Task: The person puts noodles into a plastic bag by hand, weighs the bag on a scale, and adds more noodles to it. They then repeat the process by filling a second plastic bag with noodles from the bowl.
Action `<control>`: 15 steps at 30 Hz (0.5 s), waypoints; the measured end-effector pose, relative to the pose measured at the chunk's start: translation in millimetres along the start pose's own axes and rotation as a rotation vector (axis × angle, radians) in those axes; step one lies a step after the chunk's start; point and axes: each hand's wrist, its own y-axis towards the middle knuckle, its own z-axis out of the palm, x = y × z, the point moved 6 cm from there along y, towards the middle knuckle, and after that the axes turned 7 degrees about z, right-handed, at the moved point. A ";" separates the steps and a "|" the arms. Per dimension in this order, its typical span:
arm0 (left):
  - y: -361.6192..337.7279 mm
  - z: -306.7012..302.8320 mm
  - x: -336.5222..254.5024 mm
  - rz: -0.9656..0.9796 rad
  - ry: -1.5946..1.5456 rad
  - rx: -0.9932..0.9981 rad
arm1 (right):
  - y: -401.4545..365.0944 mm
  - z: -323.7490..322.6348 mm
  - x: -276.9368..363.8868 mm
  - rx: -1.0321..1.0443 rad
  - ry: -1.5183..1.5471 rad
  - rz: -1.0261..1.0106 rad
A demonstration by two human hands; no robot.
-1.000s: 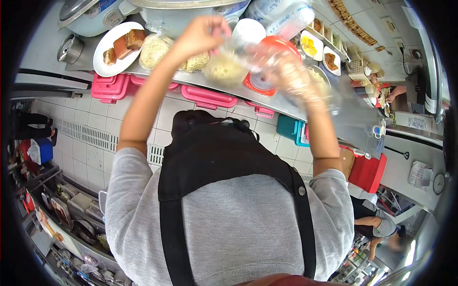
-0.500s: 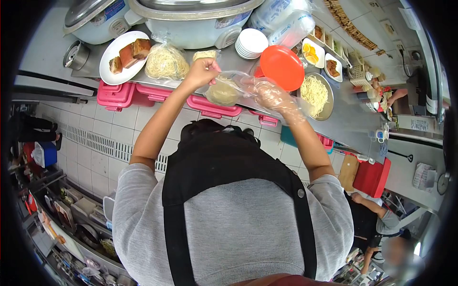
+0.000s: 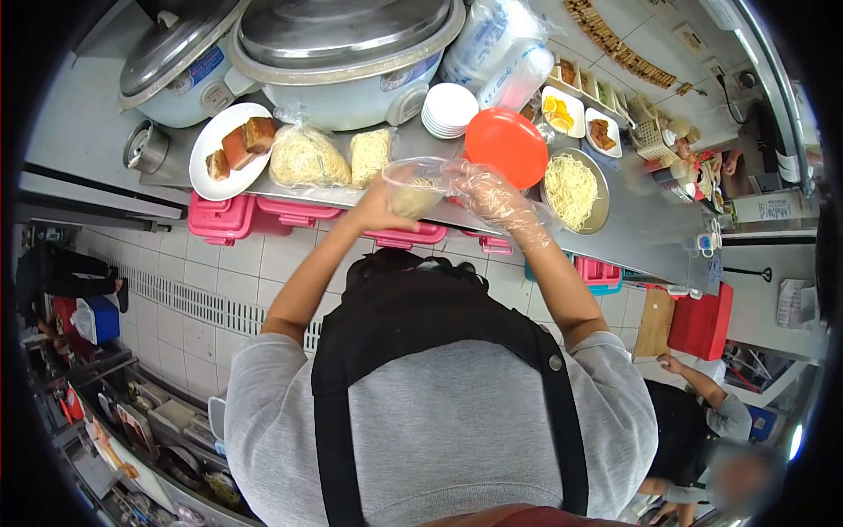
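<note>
A clear plastic bag [image 3: 414, 195] with pale contents, apparently noodles, hangs over the counter's front edge. My bare left hand [image 3: 376, 209] is wrapped around its left side, thumb low. On the other side my right hand [image 3: 493, 195], in a clear plastic glove, grips the bag near its mouth; the fingertips are partly hidden by shiny plastic. Behind the bag lie a smaller bag of noodles [image 3: 371, 156] and a fuller noodle bag [image 3: 307, 160]. Right of my gloved hand stands a metal bowl of noodles [image 3: 572, 191], beside an orange-red plate [image 3: 505, 147].
Large lidded cookers [image 3: 347, 88] line the back. A white plate with meat chunks [image 3: 204, 172] sits left, stacked white bowls [image 3: 450, 111] mid-counter. Pink bins [image 3: 213, 220] are beneath the counter edge. Another person [image 3: 689, 413] stands at lower right.
My left hand has gone from pinching the bag's upper edge to holding its side, lower down. My gloved right hand stays at the bag. The head view has shifted slightly.
</note>
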 end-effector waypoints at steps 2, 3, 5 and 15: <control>7.6 12.7 -3.1 0.017 -0.143 -0.078 | -0.5 1.8 -4.0 -0.081 -0.062 -0.005; 8.6 14.3 6.7 -0.156 -0.208 -0.154 | -0.8 0.3 -7.4 -0.156 -0.060 0.022; 17.3 14.3 12.2 -0.208 -0.144 -0.361 | 0.9 -3.2 -6.6 -0.239 -0.064 0.048; 31.1 44.4 95.0 -0.786 0.189 -0.151 | -20.1 115.9 20.5 -0.213 -0.258 -0.215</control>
